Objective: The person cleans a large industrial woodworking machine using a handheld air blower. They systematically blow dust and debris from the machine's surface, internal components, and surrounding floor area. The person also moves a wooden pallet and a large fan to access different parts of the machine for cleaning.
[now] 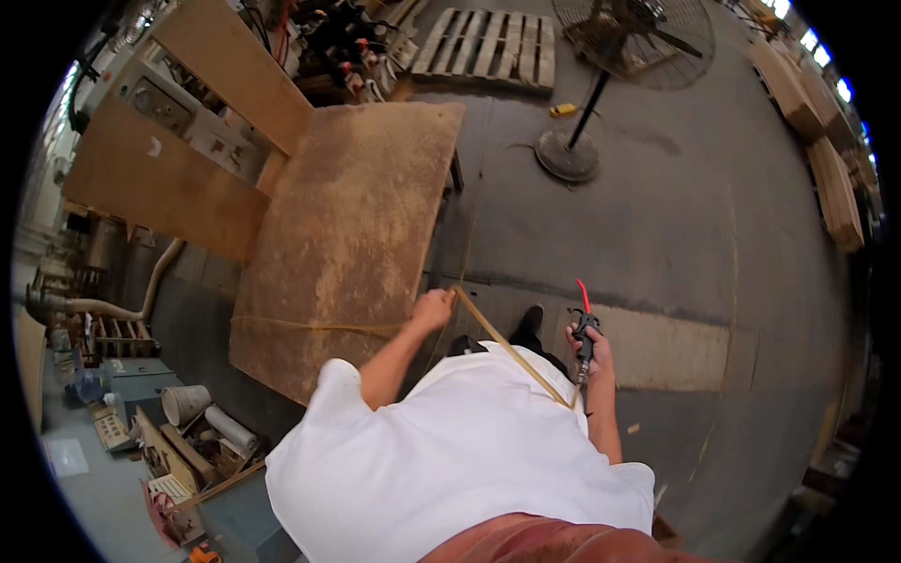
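My right hand (601, 358) is wrapped round a black air blow gun (586, 336) with a thin red nozzle pointing away from me. A yellowish air hose (511, 349) joins the gun's lower end and crosses in front of my white shirt. My left hand (435, 311) is closed on that hose, close to the right edge of a worn brown wooden tabletop (347, 216). From there the hose runs on leftward over the tabletop. The fingers of my left hand are partly hidden.
Upright wooden panels (169, 178) border the tabletop, with a machine behind them. A standing fan (569, 155) and a wooden pallet (488, 49) are ahead. Stacked boards (831, 192) lie far right. At lower left, a bench holds a white bucket (185, 403) and wood scraps.
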Available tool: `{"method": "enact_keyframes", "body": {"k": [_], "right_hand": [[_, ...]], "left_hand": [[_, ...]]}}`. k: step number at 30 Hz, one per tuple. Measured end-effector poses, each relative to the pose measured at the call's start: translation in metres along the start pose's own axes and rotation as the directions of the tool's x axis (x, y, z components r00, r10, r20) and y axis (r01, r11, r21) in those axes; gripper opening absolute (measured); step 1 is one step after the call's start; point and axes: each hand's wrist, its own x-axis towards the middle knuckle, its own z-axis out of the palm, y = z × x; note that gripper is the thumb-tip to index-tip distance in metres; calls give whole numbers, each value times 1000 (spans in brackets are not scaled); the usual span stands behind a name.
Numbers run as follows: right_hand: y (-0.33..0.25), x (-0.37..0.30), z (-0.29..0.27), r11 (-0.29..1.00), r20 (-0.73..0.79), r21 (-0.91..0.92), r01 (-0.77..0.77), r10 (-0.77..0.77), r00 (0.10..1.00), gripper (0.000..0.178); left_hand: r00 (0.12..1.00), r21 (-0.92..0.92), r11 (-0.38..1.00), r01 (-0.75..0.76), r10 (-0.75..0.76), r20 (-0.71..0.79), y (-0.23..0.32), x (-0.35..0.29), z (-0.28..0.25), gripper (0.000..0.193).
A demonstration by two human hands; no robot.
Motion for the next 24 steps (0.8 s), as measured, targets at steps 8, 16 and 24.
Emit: {"method": "enact_keyframes", "body": {"k": [8,16,24], "right_hand": [[-166,157,282,827,88,-553,-100,177,980,29],[-227,362,521,603,114,-796,-61,247,962,29],[-206,542,725,-397,277,-844,360,251,927,29]], "left_hand": [[950,-280,960,-18,-71,-303,55,132,-28,35],[853,-323,917,233,-352,-385,73,274,-48,41],[802,-521,813,261,-483,-352,105,411,-156,41]]}}
